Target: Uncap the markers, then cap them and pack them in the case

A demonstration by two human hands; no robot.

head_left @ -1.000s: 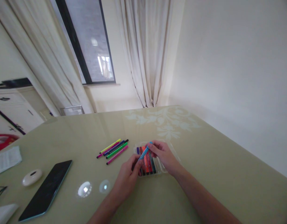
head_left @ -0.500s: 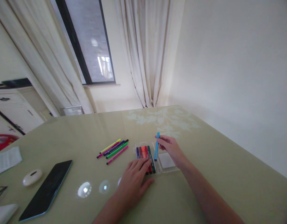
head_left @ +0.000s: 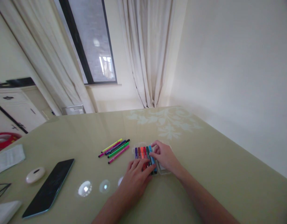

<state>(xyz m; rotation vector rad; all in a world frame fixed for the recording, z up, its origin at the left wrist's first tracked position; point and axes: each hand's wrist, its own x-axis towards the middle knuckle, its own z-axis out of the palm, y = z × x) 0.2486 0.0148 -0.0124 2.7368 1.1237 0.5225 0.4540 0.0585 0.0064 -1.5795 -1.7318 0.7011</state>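
A clear plastic marker case lies opened out on the table, with a row of coloured markers side by side in its left half. My left hand rests palm down over the lower part of this row, its fingers stretched out and hiding the marker ends. At the row's right edge lies a light blue marker. The thumb and index finger of my right hand pinch it near its upper end, and the hand hides much of the case's right half.
Left of the case lies a loose pile of several markers. Farther left are a black tablet, a white oval object, a white cloth and a dark cable. A wall runs along the table's right side.
My right hand has lowered the light blue marker from above the case into the row's right end. The left hand's thumb has drawn up toward the markers. The view has shifted slightly.
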